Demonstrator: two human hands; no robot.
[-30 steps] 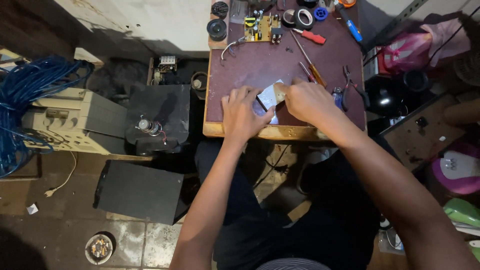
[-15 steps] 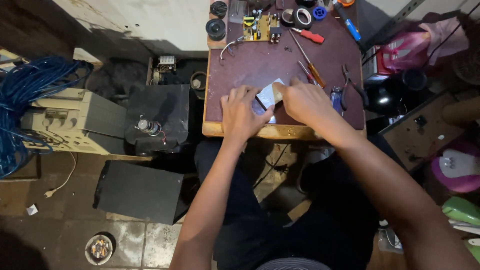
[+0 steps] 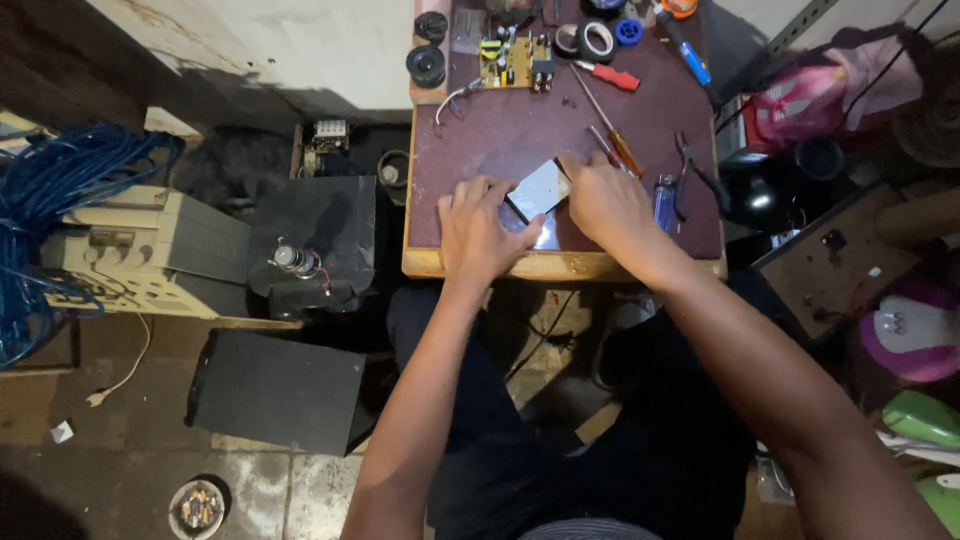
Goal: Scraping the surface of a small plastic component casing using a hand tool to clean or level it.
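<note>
Two hands meet on my bench (image 3: 470, 262): left hand (image 3: 482, 232) flat beside the phone (image 3: 538, 189), right hand (image 3: 607, 205) pinching its right end, its long axis tilted up-right.

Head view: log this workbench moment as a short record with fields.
setting: small maroon-topped workbench, seen from above
left hand: flat on the bench, fingertips at a small flat phone-like device
right hand: holds the device's other end, tilting it up
near right hand: screwdrivers, pliers, blue lighter
far edge: green circuit board, tape rolls
floor, left: blue cable coil, beige equipment box
</note>
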